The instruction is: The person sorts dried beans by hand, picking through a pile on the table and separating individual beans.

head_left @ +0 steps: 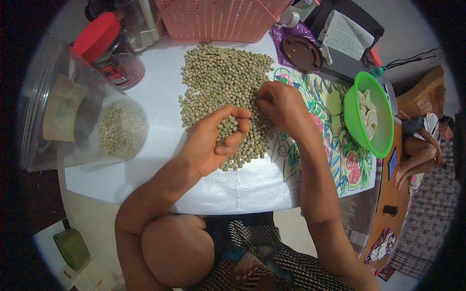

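Note:
Dried green peas (213, 68) are spread in a broad single layer over the white table cover. My left hand (208, 140) is cupped above the near part of the spread, palm turned up, with its fingers curled round some peas. My right hand (284, 104) rests at the right edge of the peas, fingertips pinched together and pointing down among them. What lies between those fingertips is hidden. To the left stands a large clear plastic jar (131, 131), tilted in view, with more dried peas at its bottom.
A red-lidded jar (119, 63) stands behind the clear one. At the back is a pink perforated basket (213, 26). A brown round lid (302, 53) lies on a purple packet. On the right is a green bowl (383, 131) holding pale pieces; a person (422, 145) sits beyond.

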